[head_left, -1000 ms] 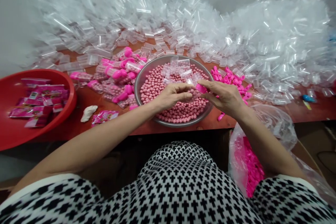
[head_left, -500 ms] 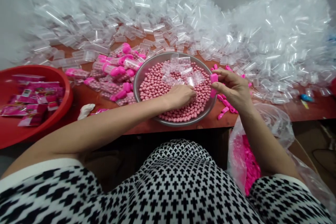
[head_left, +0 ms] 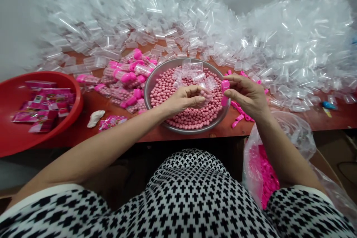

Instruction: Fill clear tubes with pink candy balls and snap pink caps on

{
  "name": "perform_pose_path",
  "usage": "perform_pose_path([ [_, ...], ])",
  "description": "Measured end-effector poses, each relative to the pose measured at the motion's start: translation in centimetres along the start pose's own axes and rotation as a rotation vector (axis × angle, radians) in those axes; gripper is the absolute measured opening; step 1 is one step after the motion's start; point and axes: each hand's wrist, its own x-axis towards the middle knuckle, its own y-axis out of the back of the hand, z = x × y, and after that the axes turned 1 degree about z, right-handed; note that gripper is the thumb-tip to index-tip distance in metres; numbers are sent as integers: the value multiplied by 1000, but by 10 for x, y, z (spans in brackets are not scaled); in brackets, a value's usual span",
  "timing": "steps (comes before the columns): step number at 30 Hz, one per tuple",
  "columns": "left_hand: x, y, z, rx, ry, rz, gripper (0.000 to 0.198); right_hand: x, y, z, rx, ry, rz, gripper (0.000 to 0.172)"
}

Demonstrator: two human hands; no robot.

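**Pink sweets, caps and clear tubes on a work table**

Pink round sweets [head_left: 192,115] fill a metal bowl [head_left: 156,76] at the near edge of a red-brown table [head_left: 306,117]. Several empty clear tubes [head_left: 192,70] lie on the sweets at the bowl's far side.

Left hand [head_left: 185,98]: over the middle of the bowl, fingers curled round a clear tube [head_left: 206,96] with sweets in it, its open end towards the other hand.

Right hand [head_left: 247,95]: over the bowl's right rim, thumb and fingertips pinching two pink caps [head_left: 224,90], just beside the tube's mouth but apart from it.

Loose pink caps [head_left: 240,113]: on the table under and beyond the right hand.

Filled, capped tubes [head_left: 125,81]: heaped just left of the bowl.

Empty clear tubes, large pile [head_left: 195,26]: across the whole back of the table against the wall.

Red basin [head_left: 69,115]: far left, holding pink packets [head_left: 41,106]. One more packet and a white lump lie on the table between basin and bowl.

Plastic bag of pink caps [head_left: 264,178]: below the table edge, beside the person's right arm.
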Motion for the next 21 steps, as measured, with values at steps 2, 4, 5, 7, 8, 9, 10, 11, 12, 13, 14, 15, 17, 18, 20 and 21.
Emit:
perform_pose_path([
  [2, 0, -1, 0, 62, -59, -4, 32, 1, -3, -6, -110, 63, -23, 36],
  [4, 0, -2, -1, 131, -131, -14, 28, 2, -5, -12, -245, 133, -56, 32],
  [5, 0, -2, -2, 172, -170, -20, 26, 2, -7, -13, -311, 171, -79, 31],
  [7, -1, -2, -3, 263, -242, -28, 22, 3, -10, -15, -416, 256, -132, 30],
  [8, -1, -2, -4, 306, -272, -26, 20, 3, -12, -14, -453, 299, -158, 29],
  [9, -3, -2, -5, 347, -298, -19, 19, 3, -14, -14, -480, 333, -182, 28],
  [10, -4, -2, -5, 380, -323, -4, 20, 3, -16, -13, -495, 359, -199, 27],
  [11, -6, -2, -6, 407, -348, 17, 20, 2, -18, -12, -499, 375, -211, 25],
  [12, -7, -1, -7, 427, -372, 41, 21, 1, -20, -12, -499, 382, -214, 23],
  [13, -9, -1, -7, 444, -395, 66, 23, 0, -22, -12, -500, 384, -209, 21],
  [14, -9, -1, -8, 461, -417, 90, 24, -1, -24, -14, -504, 388, -196, 18],
  [15, -10, -1, -9, 481, -440, 111, 26, -3, -26, -15, -516, 397, -181, 15],
  [17, -10, 0, -11, 545, -490, 144, 27, -7, -29, -19, -567, 432, -159, 10],
  [18, -10, 0, -12, 587, -518, 155, 26, -10, -29, -21, -603, 451, -160, 8],
  [20, -10, 0, -13, 669, -573, 154, 22, -15, -30, -24, -674, 480, -190, 8],
  [21, -10, 0, -15, 699, -597, 143, 21, -17, -29, -24, -699, 487, -215, 9],
])
